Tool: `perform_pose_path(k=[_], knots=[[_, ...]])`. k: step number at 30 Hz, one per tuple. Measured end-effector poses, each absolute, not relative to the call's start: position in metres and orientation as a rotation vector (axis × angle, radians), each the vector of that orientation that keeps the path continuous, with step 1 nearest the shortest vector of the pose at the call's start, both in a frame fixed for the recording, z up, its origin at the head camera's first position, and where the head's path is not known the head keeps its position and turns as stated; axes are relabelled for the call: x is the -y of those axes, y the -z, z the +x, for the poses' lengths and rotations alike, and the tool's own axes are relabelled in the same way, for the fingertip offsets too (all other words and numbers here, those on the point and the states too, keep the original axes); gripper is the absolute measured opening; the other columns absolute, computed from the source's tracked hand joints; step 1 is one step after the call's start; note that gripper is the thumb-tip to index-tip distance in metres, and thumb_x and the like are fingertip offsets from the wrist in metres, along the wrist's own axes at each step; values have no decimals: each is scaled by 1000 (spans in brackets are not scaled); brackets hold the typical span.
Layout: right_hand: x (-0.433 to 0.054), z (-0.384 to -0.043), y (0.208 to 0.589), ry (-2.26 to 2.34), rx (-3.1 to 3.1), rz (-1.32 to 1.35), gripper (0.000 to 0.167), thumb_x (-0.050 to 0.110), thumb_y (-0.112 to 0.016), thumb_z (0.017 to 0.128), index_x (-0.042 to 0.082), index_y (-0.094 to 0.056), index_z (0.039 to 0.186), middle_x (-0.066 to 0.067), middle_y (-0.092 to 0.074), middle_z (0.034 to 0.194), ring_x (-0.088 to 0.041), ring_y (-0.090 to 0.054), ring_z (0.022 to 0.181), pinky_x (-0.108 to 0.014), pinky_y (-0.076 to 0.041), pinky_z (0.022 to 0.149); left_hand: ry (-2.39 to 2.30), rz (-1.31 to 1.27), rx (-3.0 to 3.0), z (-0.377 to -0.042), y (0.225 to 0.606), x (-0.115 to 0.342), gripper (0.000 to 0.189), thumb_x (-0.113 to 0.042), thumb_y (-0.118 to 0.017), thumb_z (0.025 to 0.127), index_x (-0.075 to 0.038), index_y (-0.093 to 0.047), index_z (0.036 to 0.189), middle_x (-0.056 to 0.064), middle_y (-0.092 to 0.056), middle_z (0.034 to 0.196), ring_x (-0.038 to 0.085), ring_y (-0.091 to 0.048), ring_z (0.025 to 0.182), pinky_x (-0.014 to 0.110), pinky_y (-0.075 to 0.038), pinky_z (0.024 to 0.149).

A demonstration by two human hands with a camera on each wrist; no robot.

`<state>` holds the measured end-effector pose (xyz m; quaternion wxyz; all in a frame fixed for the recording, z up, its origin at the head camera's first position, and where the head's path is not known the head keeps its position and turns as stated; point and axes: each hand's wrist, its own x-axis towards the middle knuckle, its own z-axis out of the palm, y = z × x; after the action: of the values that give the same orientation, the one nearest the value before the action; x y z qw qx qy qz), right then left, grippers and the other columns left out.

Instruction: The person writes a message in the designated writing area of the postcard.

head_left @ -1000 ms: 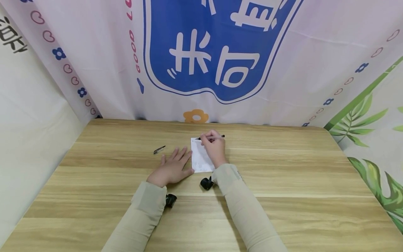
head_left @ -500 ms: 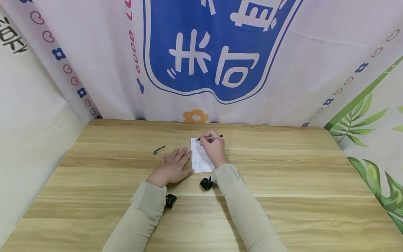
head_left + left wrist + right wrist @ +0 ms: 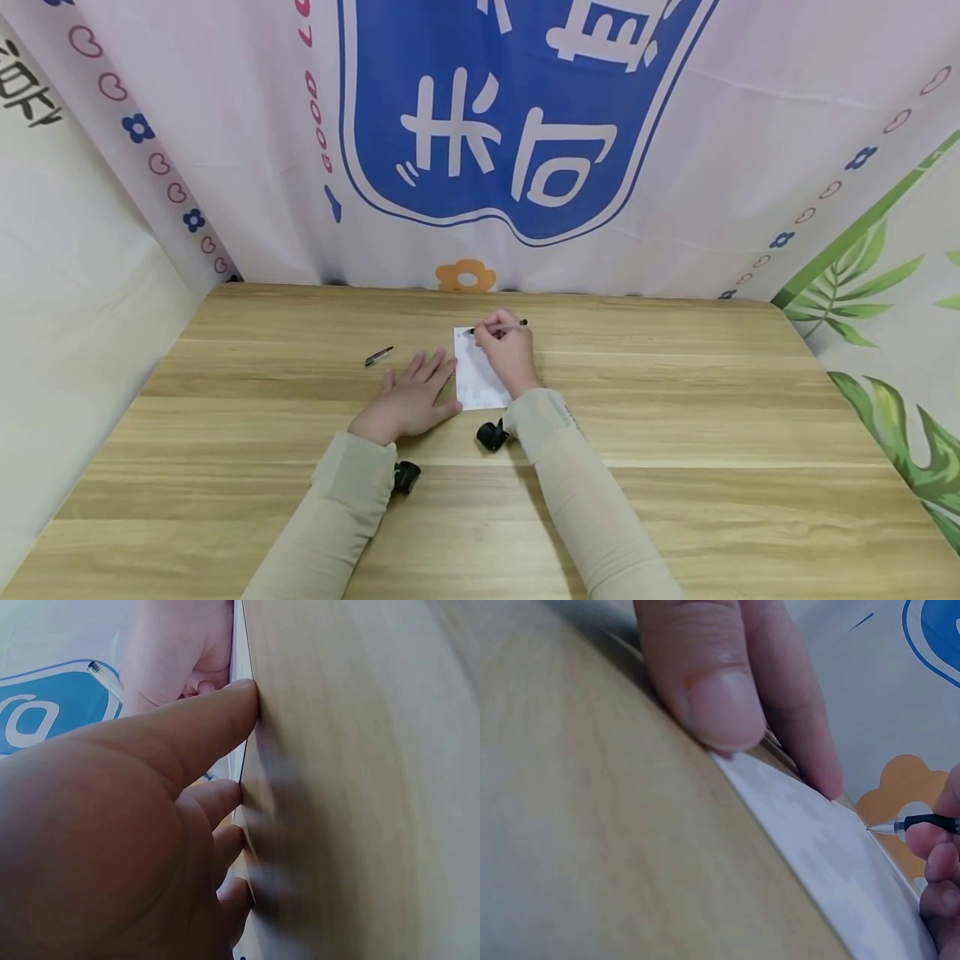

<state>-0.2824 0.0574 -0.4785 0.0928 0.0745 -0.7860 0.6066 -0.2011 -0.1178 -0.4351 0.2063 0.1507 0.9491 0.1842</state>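
Observation:
A small white sheet of paper (image 3: 477,379) lies on the wooden table. My right hand (image 3: 512,354) pinches a pen (image 3: 513,326) near its tip, and in the right wrist view the pen's metal point (image 3: 883,827) meets the far part of the paper. With fingers spread, my left hand (image 3: 408,406) rests flat on the table, its thumb and a fingertip touching the paper's left edge. A dark, clear pen cap (image 3: 379,357) lies beyond the left hand. In the left wrist view, the right hand (image 3: 180,652) is partly hidden behind the left thumb.
Black wrist cameras (image 3: 492,436) sit at both cuffs. The wooden table (image 3: 712,400) extends widely around the hands. At its far edge hangs a white curtain (image 3: 262,167) with a blue emblem, and leaf-patterned fabric (image 3: 862,283) hangs on the right.
The right hand and the pen's rear end have shifted slightly left. The left hand, paper and cap stay where they were.

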Motion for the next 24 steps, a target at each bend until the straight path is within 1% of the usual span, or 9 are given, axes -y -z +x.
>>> perform_pose_path(k=[24], knots=[[-57, -284, 480, -1797, 2322, 222, 10, 9, -66, 93, 7, -65, 84, -5, -69, 77, -15, -64, 69, -23, -50, 61, -454, 404, -2639, -202, 431, 116, 74, -47, -46, 106, -15, -13, 164, 9, -3, 171, 36, 4, 155, 71, 2, 116]])
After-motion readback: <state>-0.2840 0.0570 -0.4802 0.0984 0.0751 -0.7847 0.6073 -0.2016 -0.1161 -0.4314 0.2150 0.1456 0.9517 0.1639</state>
